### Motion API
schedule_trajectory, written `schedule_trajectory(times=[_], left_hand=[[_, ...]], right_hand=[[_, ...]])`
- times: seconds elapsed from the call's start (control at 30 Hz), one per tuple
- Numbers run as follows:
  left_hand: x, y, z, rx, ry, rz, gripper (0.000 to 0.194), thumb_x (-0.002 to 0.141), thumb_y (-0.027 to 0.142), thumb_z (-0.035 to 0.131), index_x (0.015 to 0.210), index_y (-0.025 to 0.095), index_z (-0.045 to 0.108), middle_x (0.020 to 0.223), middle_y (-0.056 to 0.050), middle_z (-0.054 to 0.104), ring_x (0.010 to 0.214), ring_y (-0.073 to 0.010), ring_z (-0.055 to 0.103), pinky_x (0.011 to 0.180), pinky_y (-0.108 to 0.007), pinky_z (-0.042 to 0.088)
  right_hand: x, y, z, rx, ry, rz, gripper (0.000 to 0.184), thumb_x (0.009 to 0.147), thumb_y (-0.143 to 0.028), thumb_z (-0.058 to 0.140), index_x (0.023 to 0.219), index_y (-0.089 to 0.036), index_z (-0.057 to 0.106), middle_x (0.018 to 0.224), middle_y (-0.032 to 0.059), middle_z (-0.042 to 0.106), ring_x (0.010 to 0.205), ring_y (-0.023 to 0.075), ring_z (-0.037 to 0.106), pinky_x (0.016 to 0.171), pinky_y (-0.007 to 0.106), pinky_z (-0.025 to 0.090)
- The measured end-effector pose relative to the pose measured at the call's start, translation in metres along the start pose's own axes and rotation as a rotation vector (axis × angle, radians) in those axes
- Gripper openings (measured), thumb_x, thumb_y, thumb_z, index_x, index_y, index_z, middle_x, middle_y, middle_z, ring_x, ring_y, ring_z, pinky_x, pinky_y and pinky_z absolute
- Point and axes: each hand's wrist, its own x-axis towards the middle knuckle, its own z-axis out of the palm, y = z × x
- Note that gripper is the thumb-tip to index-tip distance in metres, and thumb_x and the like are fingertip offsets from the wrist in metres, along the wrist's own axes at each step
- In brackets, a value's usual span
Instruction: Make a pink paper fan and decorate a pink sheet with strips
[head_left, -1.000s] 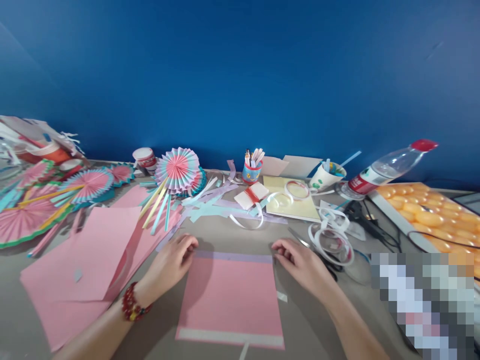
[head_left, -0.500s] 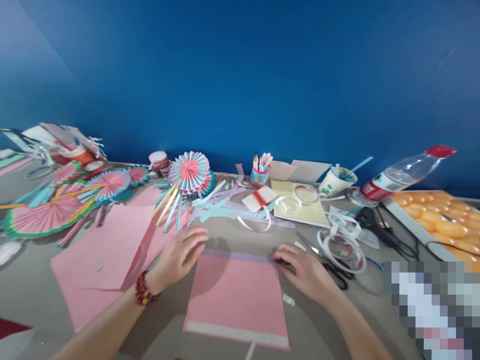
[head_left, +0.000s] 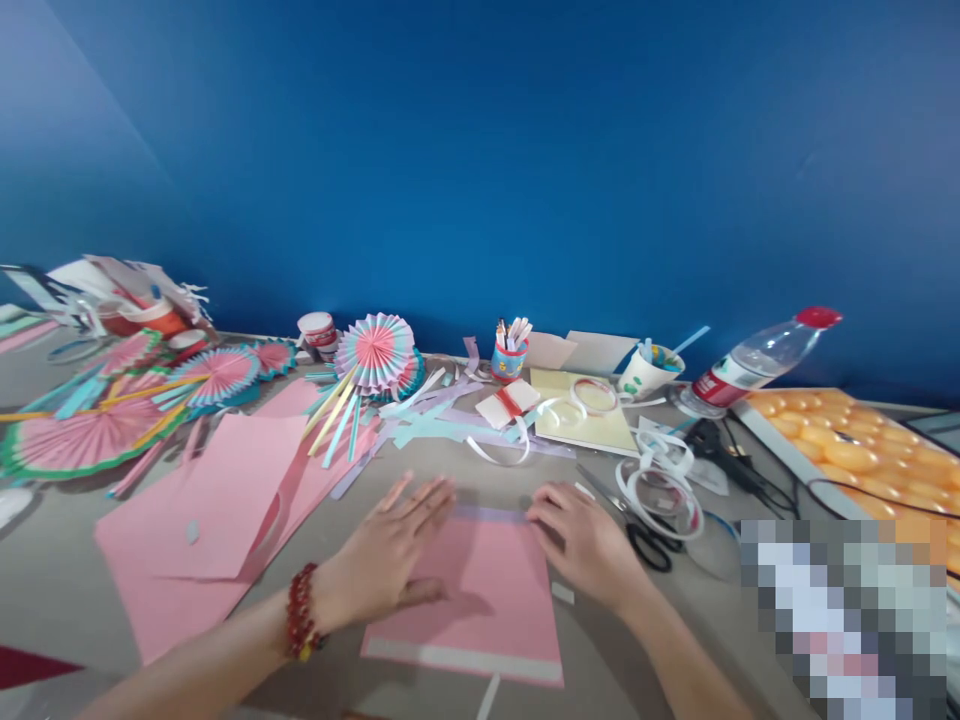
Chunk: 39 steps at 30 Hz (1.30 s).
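A pink paper sheet (head_left: 487, 610) lies on the table in front of me, with a pale strip along its near edge and a lilac strip at its far edge. My left hand (head_left: 394, 550), a red bead bracelet at its wrist, lies flat and open on the sheet's left half, fingers stretched toward the far edge. My right hand (head_left: 581, 540) rests at the sheet's far right corner with the fingers curled down onto the lilac strip; I cannot make out anything in them.
Loose pink sheets (head_left: 217, 500) lie to the left, with folded paper fans (head_left: 375, 352) behind them. Scissors (head_left: 637, 530) and tape rings (head_left: 660, 490) lie just right of my right hand. A pen cup (head_left: 508, 355), paper cup (head_left: 649, 370), tilted water bottle (head_left: 757, 360) and orange tray (head_left: 862, 440) lie beyond.
My left hand has slid from the sheet's far left corner onto the sheet and spread flat. My right hand stays at the far right corner.
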Motion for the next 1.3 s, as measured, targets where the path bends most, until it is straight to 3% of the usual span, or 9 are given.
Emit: schedule_trajectory(times=[0.13,0.23,0.47,0.6,0.83,1.0,1.07,1.13,1.3], left_hand=[[0.032,0.019,0.014,-0.074,-0.001,0.141,0.091,0.091,0.071,0.031,0.155,0.012,0.004,0.159,-0.014,0.017,0.147,-0.0268,0.019,0.121,-0.044,0.004],[0.039,0.017,0.024,-0.118,0.002,0.140,0.093,0.088,0.073,0.034,0.155,0.014,0.005,0.158,-0.013,0.023,0.146,-0.0265,0.024,0.121,-0.041,0.009],[-0.015,-0.021,0.019,0.024,0.021,-0.050,0.092,0.089,0.071,0.039,0.155,0.014,0.008,0.158,-0.013,0.021,0.145,-0.0277,0.026,0.118,-0.041,0.018],[-0.039,-0.033,0.014,0.121,0.097,-0.156,0.088,0.090,0.067,0.041,0.155,0.014,0.012,0.156,-0.014,0.030,0.142,-0.0287,0.033,0.116,-0.043,0.024],[-0.044,-0.023,0.028,0.174,0.183,-0.230,0.085,0.091,0.065,0.042,0.154,0.013,0.018,0.154,-0.016,0.032,0.139,-0.0314,0.037,0.114,-0.045,0.028],[-0.049,-0.024,0.036,0.137,0.242,-0.271,0.081,0.093,0.058,0.044,0.155,0.015,0.013,0.156,-0.016,0.029,0.140,-0.0307,0.035,0.115,-0.045,0.028],[-0.050,-0.024,0.037,0.116,0.242,-0.277,0.076,0.095,0.053,0.044,0.155,0.017,0.013,0.157,-0.014,0.026,0.142,-0.0300,0.032,0.115,-0.044,0.029],[-0.050,-0.023,0.037,0.100,0.233,-0.270,0.071,0.095,0.051,0.045,0.154,0.018,0.020,0.158,-0.014,0.023,0.143,-0.0306,0.030,0.114,-0.045,0.031],[-0.050,-0.022,0.038,0.090,0.227,-0.279,0.062,0.095,0.049,0.048,0.148,0.018,0.037,0.157,-0.014,0.027,0.142,-0.0315,0.031,0.111,-0.047,0.036]], right_hand=[[0.004,-0.021,0.012,-0.092,0.010,-0.075,0.026,0.087,-0.015,0.052,0.109,-0.018,0.065,0.110,0.0101,0.065,0.102,0.0246,0.056,0.090,0.039,0.044],[0.000,-0.026,0.020,-0.197,-0.014,-0.066,0.031,0.092,-0.022,0.050,0.120,-0.019,0.063,0.122,0.0085,0.065,0.106,0.0249,0.056,0.091,0.040,0.044],[-0.034,-0.007,0.024,-0.328,0.011,-0.155,0.052,0.094,-0.034,0.051,0.143,-0.018,0.045,0.146,0.0049,0.049,0.123,0.0240,0.049,0.103,0.041,0.037],[-0.051,0.000,0.031,-0.383,0.081,-0.119,0.057,0.095,-0.042,0.048,0.146,-0.018,0.040,0.151,0.0055,0.041,0.130,0.0250,0.043,0.107,0.044,0.033],[-0.054,0.005,0.036,-0.408,0.191,-0.016,0.053,0.093,-0.049,0.050,0.135,-0.017,0.055,0.139,0.0087,0.056,0.119,0.0299,0.054,0.097,0.046,0.042],[-0.025,0.021,0.008,-0.379,0.135,0.085,0.035,0.099,-0.034,0.040,0.117,-0.018,0.067,0.113,0.0087,0.071,0.104,0.0248,0.063,0.090,0.038,0.048],[-0.002,0.027,-0.002,-0.381,0.057,0.116,0.032,0.098,-0.028,0.041,0.118,-0.019,0.065,0.115,0.0074,0.070,0.104,0.0220,0.062,0.089,0.033,0.048],[0.023,0.031,-0.006,-0.416,0.002,0.116,0.030,0.096,-0.021,0.044,0.118,-0.018,0.065,0.116,0.0079,0.069,0.107,0.0217,0.061,0.092,0.032,0.046],[0.069,0.031,-0.002,-0.444,-0.028,0.097,0.021,0.090,-0.015,0.049,0.097,-0.014,0.069,0.097,0.0117,0.071,0.096,0.0249,0.062,0.079,0.032,0.045]])
